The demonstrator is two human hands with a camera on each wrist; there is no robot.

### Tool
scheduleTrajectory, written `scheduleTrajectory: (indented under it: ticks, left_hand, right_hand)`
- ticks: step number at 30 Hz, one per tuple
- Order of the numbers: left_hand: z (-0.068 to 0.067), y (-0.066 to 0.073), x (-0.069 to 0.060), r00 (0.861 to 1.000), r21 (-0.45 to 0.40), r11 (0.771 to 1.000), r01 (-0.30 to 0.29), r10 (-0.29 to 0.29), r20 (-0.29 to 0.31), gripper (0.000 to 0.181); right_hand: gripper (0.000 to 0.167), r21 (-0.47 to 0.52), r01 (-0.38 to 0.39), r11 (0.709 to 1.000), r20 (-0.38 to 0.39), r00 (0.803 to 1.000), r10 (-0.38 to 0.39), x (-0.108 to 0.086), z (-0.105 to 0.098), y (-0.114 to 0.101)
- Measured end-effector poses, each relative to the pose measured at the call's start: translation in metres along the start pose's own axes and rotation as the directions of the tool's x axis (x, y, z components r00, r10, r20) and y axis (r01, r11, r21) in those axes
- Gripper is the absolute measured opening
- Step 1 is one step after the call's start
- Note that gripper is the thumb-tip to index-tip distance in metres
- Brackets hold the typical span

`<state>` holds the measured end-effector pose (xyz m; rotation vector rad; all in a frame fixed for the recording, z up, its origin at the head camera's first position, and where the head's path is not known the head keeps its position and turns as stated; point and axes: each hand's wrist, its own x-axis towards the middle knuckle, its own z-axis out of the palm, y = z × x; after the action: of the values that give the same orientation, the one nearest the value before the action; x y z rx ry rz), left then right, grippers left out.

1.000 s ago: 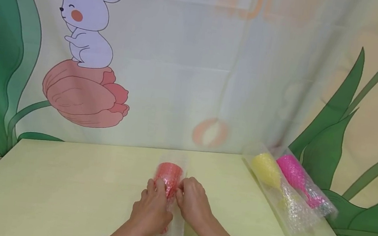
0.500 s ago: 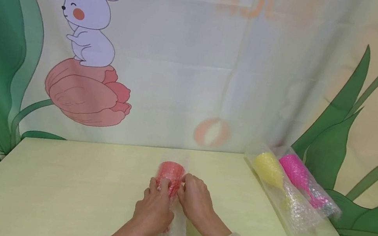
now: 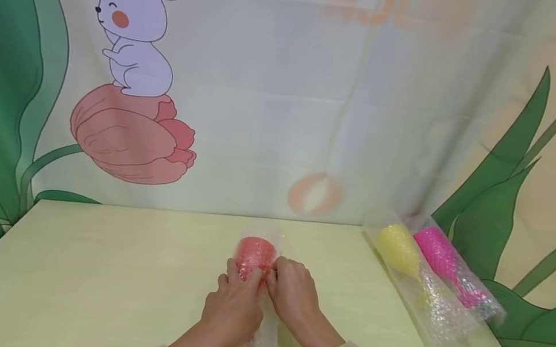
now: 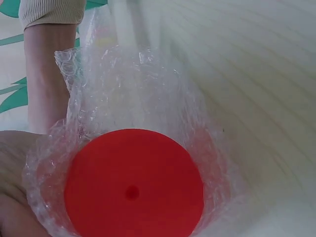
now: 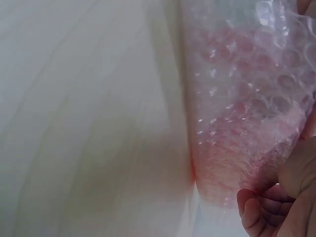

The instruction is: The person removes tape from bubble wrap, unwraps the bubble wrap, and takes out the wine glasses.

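A red goblet-like piece [image 3: 255, 252], wrapped in clear bubble wrap [image 3: 264, 339], lies on the pale table with its wide end away from me. From above, my left hand [image 3: 234, 307] holds it, fingers bent over the wrapped body. On the right side, my right hand [image 3: 295, 291] pinches the edge of the wrap between thumb and curled fingers. The left wrist view shows its round red base [image 4: 133, 170], with a small central dimple, framed by loose bubble wrap [image 4: 133, 89]. In the right wrist view, fingertips [image 5: 249, 210] gather the wrap.
At the table's right edge lie a yellow goblet-like piece [image 3: 399, 249] and a pink one [image 3: 437, 254], both in bubble wrap. A printed curtain [image 3: 244, 106] with a rabbit and tulips hangs behind the pale yellow table [image 3: 114, 275].
My left fingers have shifted up and right over the red piece, closer to my right hand. The right hand stays at the wrap's edge. The whole view has drifted slightly.
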<state>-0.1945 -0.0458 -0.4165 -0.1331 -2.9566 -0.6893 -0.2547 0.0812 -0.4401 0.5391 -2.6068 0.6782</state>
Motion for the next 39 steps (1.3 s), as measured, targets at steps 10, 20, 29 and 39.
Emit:
scheduleTrajectory:
  ticks: [10,20,29,39]
  left_hand:
    - [0.002,0.000,-0.002,1.000,0.016,1.000,-0.001,0.001,-0.021,0.023]
    - [0.008,-0.001,-0.002,0.999,0.024,1.000,-0.001,0.002,-0.048,0.022]
    - [0.005,-0.003,-0.004,0.998,0.012,1.000,0.015,-0.014,-0.055,0.019]
    - [0.007,-0.006,-0.003,0.998,-0.010,0.999,0.042,-0.042,-0.045,0.040]
  right_hand:
    - [0.020,-0.114,0.094,0.989,-0.039,0.994,-0.099,-0.002,0.004,0.004]
    - [0.020,-0.101,0.167,0.981,-0.072,0.982,-0.175,0.000,0.006,0.007]
    - [0.012,0.058,0.154,0.986,-0.006,0.988,-0.154,0.002,0.002,0.009]
    - [0.012,0.277,0.116,0.954,0.049,0.990,-0.135,0.013,0.000,0.009]
